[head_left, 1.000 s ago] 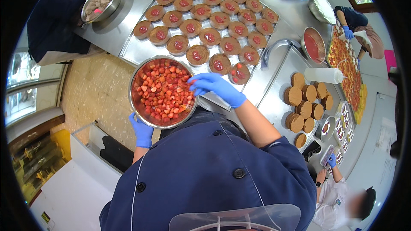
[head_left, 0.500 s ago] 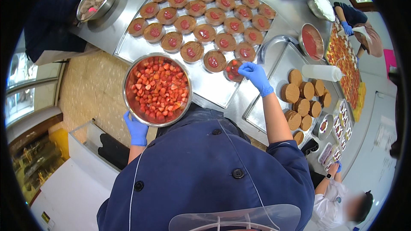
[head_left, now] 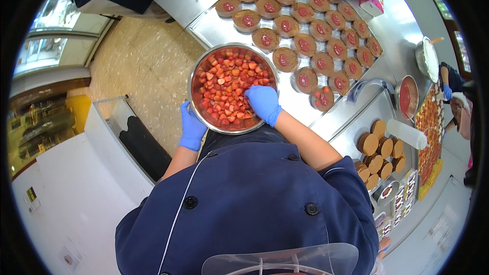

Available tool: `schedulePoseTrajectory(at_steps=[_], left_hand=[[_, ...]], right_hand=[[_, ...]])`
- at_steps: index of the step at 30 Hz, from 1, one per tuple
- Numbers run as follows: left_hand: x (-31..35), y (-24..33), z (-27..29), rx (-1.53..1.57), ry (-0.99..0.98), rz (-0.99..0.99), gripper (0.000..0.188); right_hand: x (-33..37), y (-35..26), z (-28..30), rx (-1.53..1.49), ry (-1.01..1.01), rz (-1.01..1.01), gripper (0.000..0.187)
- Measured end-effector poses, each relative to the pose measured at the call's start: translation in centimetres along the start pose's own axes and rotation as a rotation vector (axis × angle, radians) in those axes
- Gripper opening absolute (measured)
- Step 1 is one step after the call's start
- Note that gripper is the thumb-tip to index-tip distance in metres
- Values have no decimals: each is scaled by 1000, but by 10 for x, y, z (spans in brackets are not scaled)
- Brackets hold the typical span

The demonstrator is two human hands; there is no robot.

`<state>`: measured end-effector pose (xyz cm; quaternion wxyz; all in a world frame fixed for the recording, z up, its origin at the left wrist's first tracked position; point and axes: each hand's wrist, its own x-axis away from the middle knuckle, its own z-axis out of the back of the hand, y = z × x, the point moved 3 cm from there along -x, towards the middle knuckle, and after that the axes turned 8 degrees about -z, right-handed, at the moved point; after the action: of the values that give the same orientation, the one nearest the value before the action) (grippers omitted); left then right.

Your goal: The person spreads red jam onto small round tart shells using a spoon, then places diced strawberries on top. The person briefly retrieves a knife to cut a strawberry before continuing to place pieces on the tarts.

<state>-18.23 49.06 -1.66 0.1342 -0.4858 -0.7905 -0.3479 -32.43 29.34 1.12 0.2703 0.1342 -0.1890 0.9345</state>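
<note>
A steel mixing bowl [head_left: 232,47] full of cut strawberries [head_left: 224,87] is held in front of my body, near the tray's corner. My left hand [head_left: 192,127] grips the bowl from its left side, some fingers hidden beneath it. Inside the bowl, at its right side, my right hand [head_left: 264,105] has its fingers curled down among the strawberry pieces; the fingertips are hidden. To the right, a round brown cake layer [head_left: 323,100] in a clear ring carries strawberry pieces. Behind it stand rows of similar cake layers [head_left: 303,45] with red filling at their centres.
The layers stand on a metal tray [head_left: 300,111]. At right are stacked cake rounds [head_left: 374,163], a white squeeze bottle [head_left: 406,133] and a bowl of red sauce [head_left: 409,97]. A bowl of white cream [head_left: 427,60] stands farther back. Co-workers are at far left and right.
My right hand has moved from the nearest cake layer leftward into the bowl of strawberries. My left hand still holds the bowl. The whole view has shifted, with the table now farther right.
</note>
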Motion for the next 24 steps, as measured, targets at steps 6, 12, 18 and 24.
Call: schedulePoseTrajectory(at_steps=[6,12,18,24], left_hand=[[-3,-2,6,-113,158,-74,52],[-2,-2,-3,51,100,-3,47],[1,-3,1,-545,-24,-235,41],[-2,-3,19,-884,-13,-375,50]], right_hand=[[-5,-6,-15,-214,174,79,12],[-10,-43,-22,-251,97,157,13],[-16,-43,-23,-372,-90,119,18],[-8,-16,23,-1390,-534,-92,20]])
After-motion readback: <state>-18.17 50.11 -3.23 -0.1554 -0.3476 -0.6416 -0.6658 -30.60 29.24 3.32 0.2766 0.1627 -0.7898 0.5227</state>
